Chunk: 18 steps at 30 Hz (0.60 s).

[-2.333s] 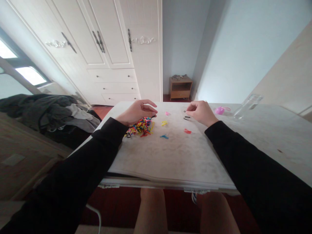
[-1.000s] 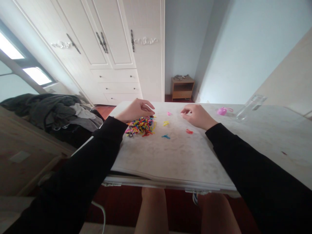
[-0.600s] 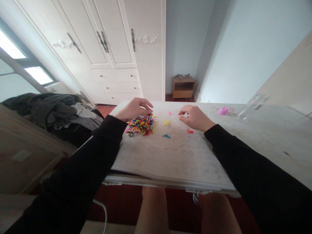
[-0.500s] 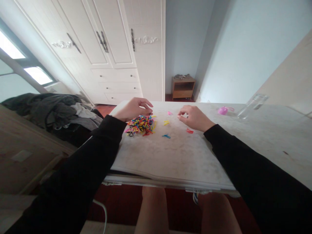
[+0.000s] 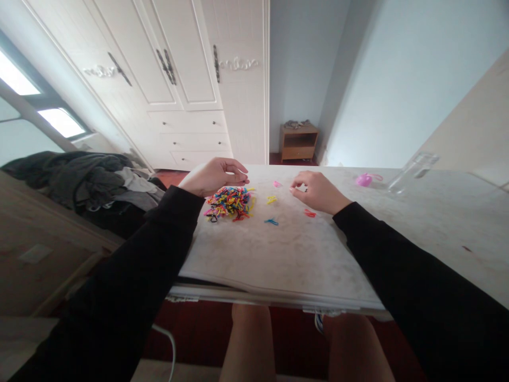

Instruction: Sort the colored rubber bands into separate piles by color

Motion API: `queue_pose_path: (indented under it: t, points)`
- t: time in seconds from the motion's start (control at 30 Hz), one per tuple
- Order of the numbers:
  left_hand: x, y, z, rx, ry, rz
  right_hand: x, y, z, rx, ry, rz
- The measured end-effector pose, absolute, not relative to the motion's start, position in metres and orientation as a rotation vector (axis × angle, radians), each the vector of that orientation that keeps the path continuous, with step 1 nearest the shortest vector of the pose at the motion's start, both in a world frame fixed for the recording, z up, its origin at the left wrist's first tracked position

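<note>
While the left hand [image 5: 214, 175] is poised over the far edge of the heap of small coloured bands [image 5: 228, 202], here's the right hand [image 5: 316, 191] low over the table [image 5: 254, 254] across from it! Left side first: fingers curled, thumb and forefinger close to each other, and whether anything is nipped between the tips is too small to tell. Over to the right: thumb and forefinger bent towards one another, the tips near together, no telling whether they touch or grip, with a dark scrap [image 5: 306, 189] peeking out, mostly hidden by the hand.

And the tally? Four little colour clusters lie apart from the heap: pink bits [image 5: 277, 184] far out between the hands, yellow bits [image 5: 271, 200] nearer, blue bits [image 5: 272, 222] nearer again, red bits [image 5: 309, 213] off to the right. By the look of it that's an early score, as the great bulk sits in the mixed heap, colours all tangled! Out right, well apart, a pink object [image 5: 363, 180] and a clear glass bottle [image 5: 411, 175] look on
</note>
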<state>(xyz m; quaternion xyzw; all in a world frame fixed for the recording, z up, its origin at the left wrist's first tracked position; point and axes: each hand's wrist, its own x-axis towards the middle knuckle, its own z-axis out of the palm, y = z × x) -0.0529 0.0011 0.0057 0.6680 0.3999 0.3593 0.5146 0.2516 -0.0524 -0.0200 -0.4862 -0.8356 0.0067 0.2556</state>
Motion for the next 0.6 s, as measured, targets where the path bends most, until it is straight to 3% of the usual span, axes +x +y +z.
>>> queue_pose_path:
  t: [0.6]
  points:
    - [-0.0588,0.0083,0.0028,1.941,1.195,0.904,0.2513,-0.0529,-0.0179,-1.335,-2.286,0.013]
